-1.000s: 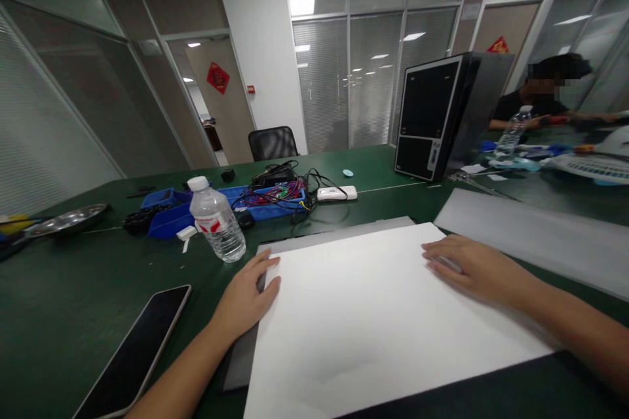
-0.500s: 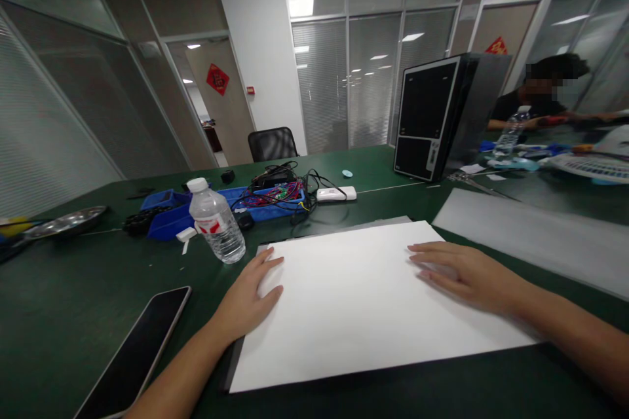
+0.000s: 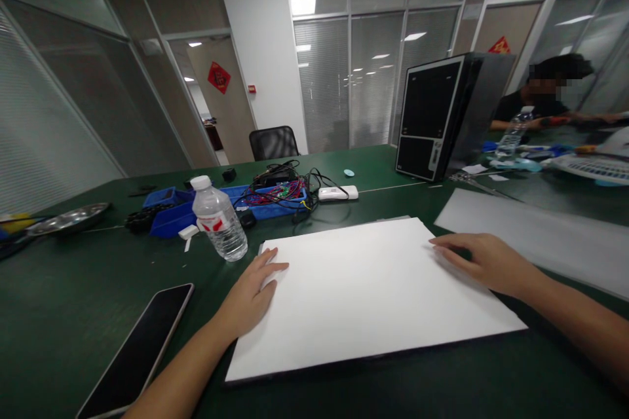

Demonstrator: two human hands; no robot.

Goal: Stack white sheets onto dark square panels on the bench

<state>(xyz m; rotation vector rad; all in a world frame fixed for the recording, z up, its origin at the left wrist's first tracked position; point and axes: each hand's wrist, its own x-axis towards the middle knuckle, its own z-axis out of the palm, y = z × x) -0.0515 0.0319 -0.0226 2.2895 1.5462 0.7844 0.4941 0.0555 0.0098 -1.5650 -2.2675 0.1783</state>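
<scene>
A large blank white sheet of paper (image 3: pixel 363 301) lies in front of me, over a dark flat board or sheet whose edge shows at its front and back. My left hand (image 3: pixel 253 294) rests on the sheet's left edge, fingers spread and thumb pointing inward. At the right edge is my right hand (image 3: pixel 484 262), its fingers bent and the tips over the sheet near the border. A gap shows between its finger and thumb, and nothing visible is held there.
Left of the sheet stand a water bottle (image 3: pixel 219 222) and, nearer, a phone (image 3: pixel 140 347). Behind are blue bins (image 3: pixel 171 219) with cables, a white device (image 3: pixel 338 193) and a computer case (image 3: pixel 432 118). A pale sheet (image 3: pixel 535 229) lies right; a person (image 3: pixel 531 101) sits beyond.
The white sheet has shifted slightly left and away from me, covering more of the dark edge at left. My right hand has moved right, its fingers drawing closer together.
</scene>
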